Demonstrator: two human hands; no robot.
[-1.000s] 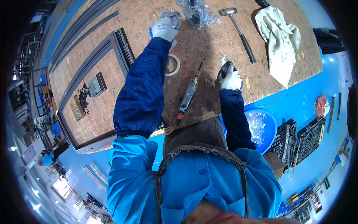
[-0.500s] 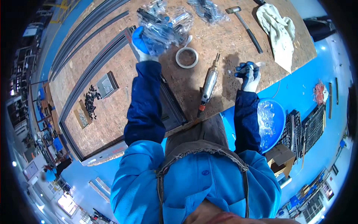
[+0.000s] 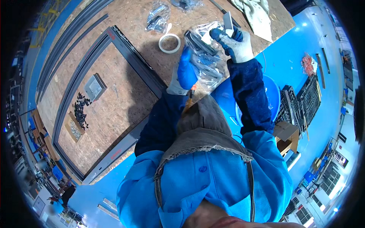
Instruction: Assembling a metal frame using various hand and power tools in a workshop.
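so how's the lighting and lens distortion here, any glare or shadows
Head view: large rectangular grey frame bows under fisheye distortion, picture corners black; same head view: glare on the clear plastic bag, shadow on the brown wooden tabletop.

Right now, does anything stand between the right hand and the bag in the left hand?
Nothing visible does. The left hand holds the bag, and the right hand is right at its upper right side, gripping a pale strip. Whether the right hand touches the bag is unclear.
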